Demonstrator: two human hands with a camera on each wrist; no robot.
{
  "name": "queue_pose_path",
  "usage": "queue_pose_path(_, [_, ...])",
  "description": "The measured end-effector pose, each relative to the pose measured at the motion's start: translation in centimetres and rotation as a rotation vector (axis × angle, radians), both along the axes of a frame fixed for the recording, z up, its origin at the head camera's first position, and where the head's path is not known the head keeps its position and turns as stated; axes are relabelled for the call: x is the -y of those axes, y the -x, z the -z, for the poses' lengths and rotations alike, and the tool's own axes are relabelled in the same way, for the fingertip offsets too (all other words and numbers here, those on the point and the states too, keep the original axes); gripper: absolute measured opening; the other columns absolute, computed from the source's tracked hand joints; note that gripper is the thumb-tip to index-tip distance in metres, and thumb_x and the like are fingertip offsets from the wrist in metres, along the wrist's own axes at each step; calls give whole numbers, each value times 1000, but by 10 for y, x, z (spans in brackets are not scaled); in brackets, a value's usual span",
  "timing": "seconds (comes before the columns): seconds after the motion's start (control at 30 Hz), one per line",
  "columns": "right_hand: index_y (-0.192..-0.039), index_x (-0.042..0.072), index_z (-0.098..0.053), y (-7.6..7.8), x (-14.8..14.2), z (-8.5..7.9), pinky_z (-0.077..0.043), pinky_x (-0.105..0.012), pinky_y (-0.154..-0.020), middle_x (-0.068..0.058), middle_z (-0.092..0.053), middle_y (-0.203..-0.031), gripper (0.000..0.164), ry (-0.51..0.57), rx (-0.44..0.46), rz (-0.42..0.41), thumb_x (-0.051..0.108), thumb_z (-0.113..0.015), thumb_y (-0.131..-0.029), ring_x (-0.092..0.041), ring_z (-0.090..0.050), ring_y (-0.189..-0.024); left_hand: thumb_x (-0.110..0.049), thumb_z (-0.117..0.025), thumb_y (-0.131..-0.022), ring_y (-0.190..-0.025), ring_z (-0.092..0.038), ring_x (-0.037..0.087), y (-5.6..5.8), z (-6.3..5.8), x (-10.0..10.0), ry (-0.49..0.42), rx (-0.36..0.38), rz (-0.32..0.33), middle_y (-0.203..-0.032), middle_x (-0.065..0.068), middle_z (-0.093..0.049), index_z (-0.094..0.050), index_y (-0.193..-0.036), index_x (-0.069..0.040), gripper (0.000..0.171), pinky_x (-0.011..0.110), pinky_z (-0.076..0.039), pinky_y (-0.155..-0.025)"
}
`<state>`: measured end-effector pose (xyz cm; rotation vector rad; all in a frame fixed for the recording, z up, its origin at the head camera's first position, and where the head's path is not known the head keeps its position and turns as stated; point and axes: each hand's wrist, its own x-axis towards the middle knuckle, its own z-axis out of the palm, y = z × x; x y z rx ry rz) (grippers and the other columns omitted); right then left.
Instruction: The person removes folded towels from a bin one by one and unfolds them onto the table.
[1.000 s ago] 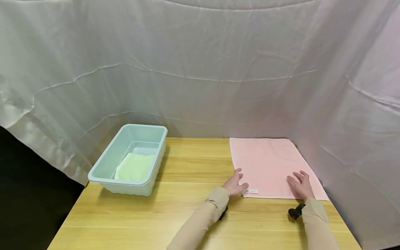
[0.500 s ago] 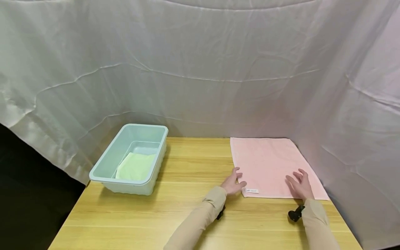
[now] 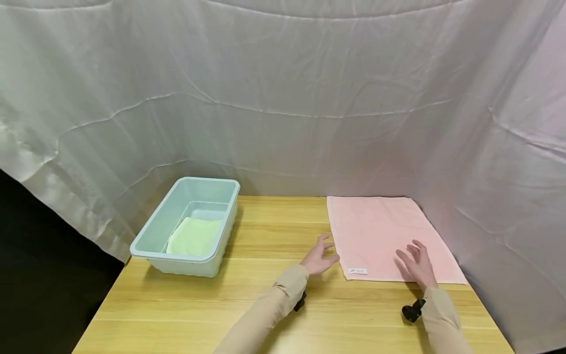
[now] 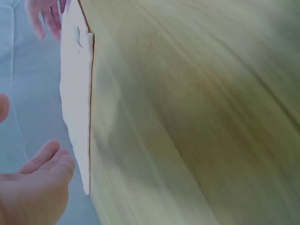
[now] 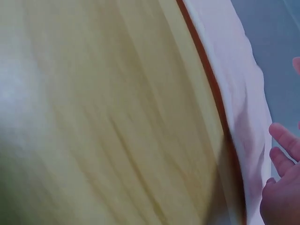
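Observation:
A pink towel [image 3: 376, 231] lies spread flat at the right side of the table, with a small white label [image 3: 357, 271] at its near left corner. My left hand [image 3: 319, 256] hovers just beside the towel's left edge, fingers loosely spread and holding nothing. Over the towel's near right part is my right hand [image 3: 417, 265], also empty, its fingers relaxed and apart. The left wrist view shows the left hand [image 4: 40, 187] off the towel [image 4: 76, 93]. In the right wrist view the right hand's fingers [image 5: 283, 140] appear above the towel [image 5: 234, 70].
A light blue plastic bin [image 3: 146, 254] stands at the left of the wooden table [image 3: 274, 221], with a folded pale green cloth [image 3: 193, 237] inside. Grey curtains [image 3: 283, 147] hang behind and along the right side. Each wrist carries a small black camera.
My left hand has drawn left, away from the towel's corner. The right hand has shifted slightly left and stays over the towel. Towel and bin have not moved on the table.

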<state>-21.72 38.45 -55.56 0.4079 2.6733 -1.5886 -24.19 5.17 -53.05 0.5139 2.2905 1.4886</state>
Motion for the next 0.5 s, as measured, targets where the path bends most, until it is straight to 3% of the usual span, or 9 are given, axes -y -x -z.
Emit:
queue_pose_path(0.2, [-161,3,4,-5,11,-4,-22,-62,-123,-32,-16,-164,93,6,-53,-23,39,-58,-101,-48,-18,-151,-32,-55,-103,-148,-37,37,-2,-5,16,-1,-20,-11,-158,14,-43,-16,-159,-10,71,55,-33,-122])
queue_pose_path(0.5, [-160,3,-3,-8,28,-14,-27,-65,-120,-33,-23,-160,89,-62,-97,-35,40,-58,-101,-52,-25,-148,-36,-58,-102,-150,-31,44,-10,-22,44,-76,-8,-45,-160,13,-41,-17,-159,-12,75,59,-29,-122])
